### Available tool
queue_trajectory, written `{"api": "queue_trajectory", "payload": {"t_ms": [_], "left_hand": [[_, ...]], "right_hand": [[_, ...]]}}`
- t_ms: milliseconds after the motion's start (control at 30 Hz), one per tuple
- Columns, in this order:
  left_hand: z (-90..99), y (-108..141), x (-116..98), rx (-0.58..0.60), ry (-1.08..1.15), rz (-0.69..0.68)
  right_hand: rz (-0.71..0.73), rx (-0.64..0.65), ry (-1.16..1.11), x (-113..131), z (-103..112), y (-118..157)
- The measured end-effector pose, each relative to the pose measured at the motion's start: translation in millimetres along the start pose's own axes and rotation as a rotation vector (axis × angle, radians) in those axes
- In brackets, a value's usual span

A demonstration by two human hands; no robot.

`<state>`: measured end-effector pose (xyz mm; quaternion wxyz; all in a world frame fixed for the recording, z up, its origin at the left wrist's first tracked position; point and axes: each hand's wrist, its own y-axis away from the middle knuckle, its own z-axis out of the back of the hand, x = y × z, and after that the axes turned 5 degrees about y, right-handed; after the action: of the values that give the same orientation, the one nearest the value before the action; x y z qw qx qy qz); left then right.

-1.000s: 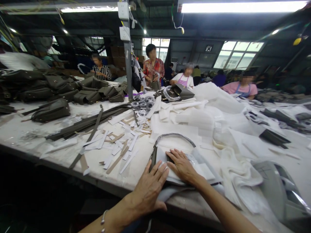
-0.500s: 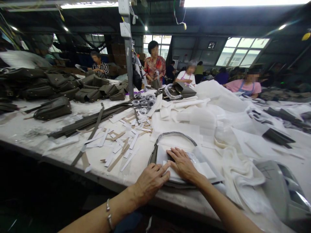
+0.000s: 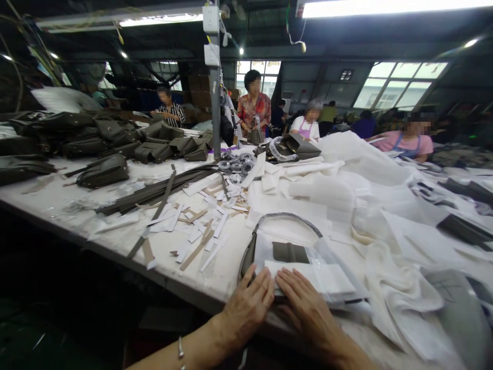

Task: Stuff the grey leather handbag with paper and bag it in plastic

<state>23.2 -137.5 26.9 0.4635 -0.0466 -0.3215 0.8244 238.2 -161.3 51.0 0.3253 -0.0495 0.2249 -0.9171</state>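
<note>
A dark olive handbag (image 3: pixel 248 255) lies on the table at my front, its arched handle (image 3: pixel 289 216) wrapped in clear film and pointing away from me. Translucent white wrapping covers most of its upper side, leaving a dark olive tab piece (image 3: pixel 289 252) showing. Across the near part rests a folded white sheet (image 3: pixel 329 277). My left hand (image 3: pixel 249 300) presses flat on the bag's near left edge, fingers stretched out. Beside it, my right hand (image 3: pixel 304 300) lies with extended fingers on the white sheet's near edge. The right thumb is partly hidden below.
Paper strips (image 3: pixel 200 236) and long olive straps (image 3: pixel 165 187) lie left of the bag. Several olive bags (image 3: pixel 102 169) are piled farther left. White foam sheets (image 3: pixel 385 185) heap up at right, with a grey bag shape (image 3: pixel 458 303) nearby. A post (image 3: pixel 215 103) stands mid-table; co-workers (image 3: pixel 254 110) are beyond.
My right hand has slid back from the bag's top to its near edge, uncovering the dark tab piece. My left fingers have straightened along that edge. The camera view has turned slightly left.
</note>
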Motion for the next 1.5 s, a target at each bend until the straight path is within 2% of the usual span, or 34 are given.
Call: {"api": "queue_trajectory", "payload": {"t_ms": [100, 200, 333, 467, 600, 733, 833, 967, 1033, 1167, 1267, 1300, 1367, 1433, 1500], "left_hand": [[5.6, -11.8, -6.4, 0.023, -0.087, -0.034], [5.2, -21.8, -6.0, 0.096, -0.105, -0.057], [1.6, -24.8, 3.9, 0.159, -0.026, -0.091], [1.3, -28.1, 16.9, 0.167, 0.093, -0.009], [4.7, -34.7, 23.3, 0.097, 0.185, 0.068], [2.2, -29.9, 30.0, -0.057, 0.078, 0.083], [-4.0, -22.2, 38.4, -0.123, 0.011, 0.036], [-7.8, -15.2, 43.0, -0.18, 0.071, 0.016], [-8.4, -12.4, 42.3, -0.199, 0.088, 0.02], [-11.5, -5.2, 40.9, -0.199, 0.115, 0.033], [-14.4, -1.6, 40.4, -0.218, 0.122, 0.072], [-15.0, -1.1, 40.0, -0.223, 0.122, 0.087], [-16.0, -0.6, 38.7, -0.225, 0.125, 0.101], [-17.4, 0.2, 37.0, -0.22, 0.128, 0.109], [-19.7, 1.9, 35.6, -0.214, 0.135, 0.118]], "right_hand": [[0.033, -0.084, 0.057, 0.6, -11.0, 8.6], [0.052, -0.146, 0.091, -5.7, -19.8, 7.2], [0.026, -0.129, 0.123, -8.0, -25.0, 2.9], [-0.048, -0.145, 0.185, -5.2, -24.1, -7.2], [-0.105, -0.148, 0.144, -5.7, -10.1, -26.4], [-0.088, -0.115, 0.061, -7.1, 2.7, -43.7], [-0.088, -0.098, 0.078, -6.7, -1.8, -49.5], [-0.117, -0.071, 0.082, 1.1, -14.9, -48.2], [-0.143, -0.057, 0.054, 7.0, -13.4, -46.1], [-0.188, -0.061, -0.139, 7.0, 17.8, -34.5], [-0.319, -0.234, -0.209, -22.4, 51.7, -10.5], [-0.415, -0.304, -0.183, -39.4, 61.2, 0.8], [-0.697, -0.373, -0.07, -81.5, 75.0, 26.5], [-1.011, -0.294, 0.083, -128.3, 82.3, 51.2], [-1.155, -0.236, 0.173, -171.6, 85.2, 69.3]]}}
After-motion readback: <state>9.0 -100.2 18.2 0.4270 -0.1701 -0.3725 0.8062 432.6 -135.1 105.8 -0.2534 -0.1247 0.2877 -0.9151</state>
